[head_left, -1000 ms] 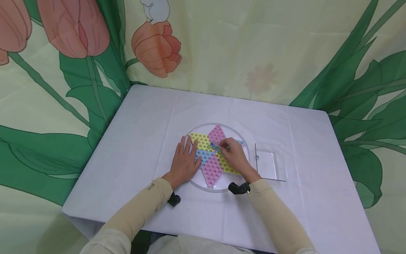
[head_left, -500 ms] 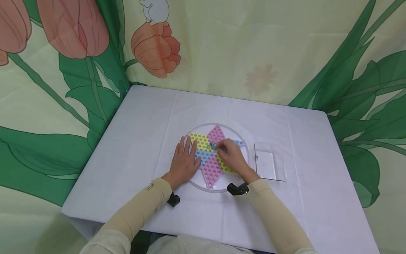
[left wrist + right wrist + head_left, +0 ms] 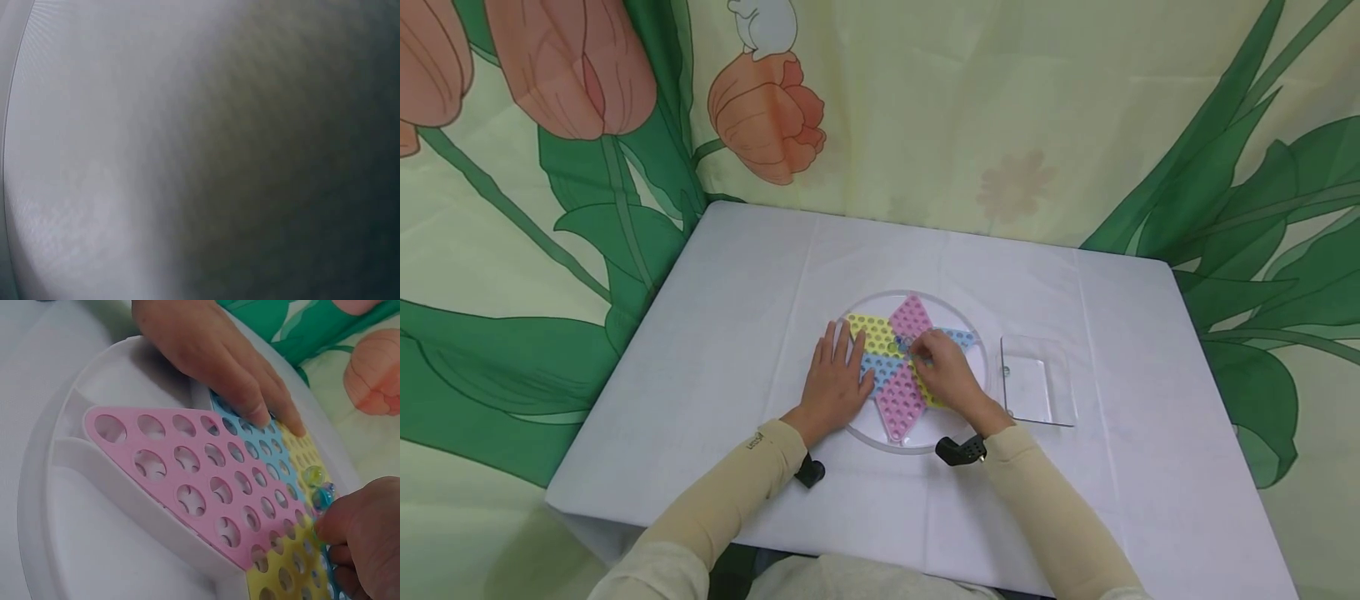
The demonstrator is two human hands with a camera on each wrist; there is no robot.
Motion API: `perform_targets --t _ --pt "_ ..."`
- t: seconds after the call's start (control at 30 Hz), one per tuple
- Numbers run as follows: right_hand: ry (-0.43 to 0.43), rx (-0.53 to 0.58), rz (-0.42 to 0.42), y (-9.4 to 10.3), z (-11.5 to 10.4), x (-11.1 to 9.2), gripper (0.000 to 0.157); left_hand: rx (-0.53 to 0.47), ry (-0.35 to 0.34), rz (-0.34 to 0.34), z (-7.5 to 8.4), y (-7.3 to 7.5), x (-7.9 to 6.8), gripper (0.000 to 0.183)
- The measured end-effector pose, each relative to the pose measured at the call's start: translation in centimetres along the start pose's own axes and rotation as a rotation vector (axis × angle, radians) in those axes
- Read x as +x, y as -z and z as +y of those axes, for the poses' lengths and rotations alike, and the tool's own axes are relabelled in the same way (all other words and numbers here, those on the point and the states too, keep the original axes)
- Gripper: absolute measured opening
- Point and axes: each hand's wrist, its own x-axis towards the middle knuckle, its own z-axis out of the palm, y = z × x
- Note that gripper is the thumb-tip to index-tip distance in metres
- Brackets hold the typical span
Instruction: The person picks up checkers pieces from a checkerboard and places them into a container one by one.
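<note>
- Left hand (image 3: 837, 379) flat, fingers spread, on the board (image 3: 898, 408) at 9 o'clock.
- Right hand (image 3: 951, 369) curled beside marbles (image 3: 322, 499) near centre; cannot tell if gripping 1.
- Clear box (image 3: 1062, 392) at board's 3 o'clock.

Left sleeve (image 3: 730, 483): one short line of dark lettering (image 3: 755, 440) on the beige cloth, at the sleeve's far end, just short of the cuff by the left hand (image 3: 835, 383).
Lettering, reading: very small; the first letter looks like a capital L, and the rest cannot be made out with certainty.
Lettering, lie: slanted, rising from near left to far right, on the left part of the sleeve.
Black wrist device on the right (image 3: 961, 451): any marking too small to tell.
Game board (image 3: 169, 444): nothing readable in the head or right wrist view.
Left wrist view: too blurred to read anything.
</note>
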Motion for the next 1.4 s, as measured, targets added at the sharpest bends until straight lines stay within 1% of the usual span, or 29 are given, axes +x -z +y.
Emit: perform_targets --t 0.13,0.3,0.37,0.47,0.53,0.73,0.77,0.9,1.03,1.13,1.3,1.4 --pt "0.006 -0.015 0.011 -0.2 0.0 -0.2 0.013 0.004 0.007 -0.022 0.0 0.2 0.0 0.069" --pt "0.059 -0.057 0.055 -0.6 0.4 -0.3 0.015 0.004 0.004 -0.020 0.0 0.2 0.0 0.069" --pt "0.082 -0.069 0.074 -0.8 0.6 -0.4 0.016 0.007 0.007 -0.029 0.1 0.3 -0.1 0.070" --pt "0.090 -0.067 0.086 -0.9 0.7 -0.5 0.016 0.015 0.009 -0.034 0.1 0.2 -0.1 0.070" --pt "0.078 -0.053 0.078 -0.8 0.5 -0.6 0.016 0.017 0.009 -0.037 0.1 0.2 -0.1 0.071" --pt "0.031 0.007 0.056 -0.2 0.2 -0.8 0.015 0.007 -0.003 -0.003 0.0 0.0 -0.2 0.070" --pt "0.031 0.014 0.057 -0.2 0.2 -0.8 0.015 0.005 -0.005 0.004 0.0 0.0 -0.2 0.070" --pt "0.036 0.024 0.071 0.0 0.2 -0.8 0.014 0.010 0.001 -0.013 0.0 0.0 -0.1 0.071" --pt "0.016 0.023 0.084 0.2 0.0 -0.8 0.015 0.010 0.003 -0.020 0.0 -0.1 0.0 0.071" --pt "0.003 0.021 0.095 0.5 -0.3 -0.8 0.015 0.010 -0.003 -0.003 -0.1 -0.1 -0.1 0.070" --pt "0.020 0.024 0.122 0.9 -0.4 -0.8 0.014 0.012 -0.012 0.021 -0.1 -0.1 -0.1 0.069" --pt "0.022 0.035 0.129 1.0 -0.2 -0.8 0.015 0.006 -0.009 0.018 0.0 0.0 -0.1 0.069"
